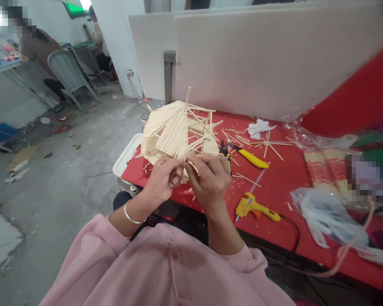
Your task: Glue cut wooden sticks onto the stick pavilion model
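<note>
A model built of many thin wooden sticks (175,131) is held up over the near left corner of the red table (274,191). My left hand (162,176) is closed on its lower edge, with a silver bangle on the wrist. My right hand (210,178) grips the same lower edge right beside it, fingers curled round the sticks. Both hands nearly touch each other. Loose sticks poke out of the model's top and right side.
On the table lie a yellow glue gun (255,207) with a black cord, yellow-handled cutters (245,155), scattered sticks (268,144), crumpled white paper (258,127), stick bundles (322,170) and plastic bags (325,216). White panels stand behind. A person sits far left beside a grey chair (68,74).
</note>
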The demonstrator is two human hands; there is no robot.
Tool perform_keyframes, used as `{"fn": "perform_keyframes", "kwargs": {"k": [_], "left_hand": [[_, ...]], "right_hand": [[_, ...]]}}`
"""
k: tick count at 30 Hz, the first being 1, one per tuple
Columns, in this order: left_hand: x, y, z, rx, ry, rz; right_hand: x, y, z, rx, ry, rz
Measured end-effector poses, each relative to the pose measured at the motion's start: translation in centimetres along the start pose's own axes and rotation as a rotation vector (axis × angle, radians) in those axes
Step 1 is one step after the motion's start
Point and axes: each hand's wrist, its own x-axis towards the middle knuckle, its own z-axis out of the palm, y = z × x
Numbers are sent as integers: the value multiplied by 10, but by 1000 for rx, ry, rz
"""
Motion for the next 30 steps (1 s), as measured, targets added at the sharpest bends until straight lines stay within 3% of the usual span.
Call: {"fn": "perform_keyframes", "kwargs": {"k": [30], "left_hand": [[1, 0, -1, -16, 53, 21]], "right_hand": [[4, -2, 1, -32, 7, -7]]}}
